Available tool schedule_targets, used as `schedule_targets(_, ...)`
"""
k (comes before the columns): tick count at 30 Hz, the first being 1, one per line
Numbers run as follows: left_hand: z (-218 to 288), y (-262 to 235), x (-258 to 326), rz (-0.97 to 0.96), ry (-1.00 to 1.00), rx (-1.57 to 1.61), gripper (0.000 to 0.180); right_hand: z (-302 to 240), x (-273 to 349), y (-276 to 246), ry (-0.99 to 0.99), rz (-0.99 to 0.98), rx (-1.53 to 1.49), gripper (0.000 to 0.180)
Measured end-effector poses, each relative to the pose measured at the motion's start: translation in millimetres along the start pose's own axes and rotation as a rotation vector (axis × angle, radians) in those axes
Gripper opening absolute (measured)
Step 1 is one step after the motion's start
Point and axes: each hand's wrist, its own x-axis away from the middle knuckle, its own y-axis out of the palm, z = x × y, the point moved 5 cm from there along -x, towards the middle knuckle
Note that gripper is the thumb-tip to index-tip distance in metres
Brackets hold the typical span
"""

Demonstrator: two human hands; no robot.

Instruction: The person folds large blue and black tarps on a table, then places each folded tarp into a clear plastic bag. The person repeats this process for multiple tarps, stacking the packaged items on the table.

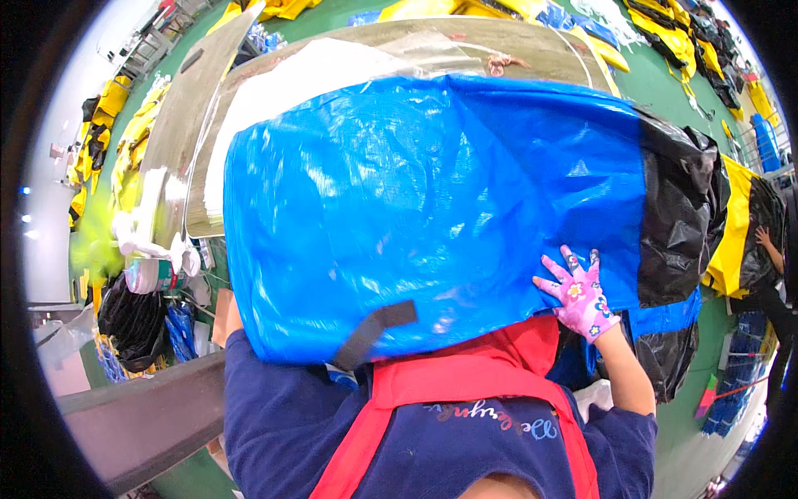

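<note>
A large, glossy blue plastic sheet (374,208), apparently folded or bag-shaped, spreads across the table in front of me. A black plastic section (677,216) joins its right end, and a short black strap (376,334) lies along its near edge. My right hand (582,295), in a pink flowered glove, rests on the sheet's near right part with fingers spread. My left forearm reaches to the sheet's near left corner; only a bit of skin shows there, and the hand is hidden under or behind the sheet.
White sheets (307,75) lie on the worn wooden table (549,58) beyond the blue plastic. At left stand a small white fan (154,241) and a dark beam (150,416). Yellow and black pieces (665,33) lie around the green floor. Another person's hand (763,236) touches yellow-black material at right.
</note>
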Motion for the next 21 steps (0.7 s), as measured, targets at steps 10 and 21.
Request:
schedule_targets(10, 33.6, -37.6, 121.5, -0.295, -0.051, 0.275, 0.056, -8.2, -6.8, -21.8, 0.041, -0.168, -0.047, 0.056)
schedule_targets(21, 259.2, 42.4, 126.5, 0.148, 0.742, -0.327, 0.07, 11.0, -12.9, -51.9, -0.12, -0.389, -0.301, 0.072)
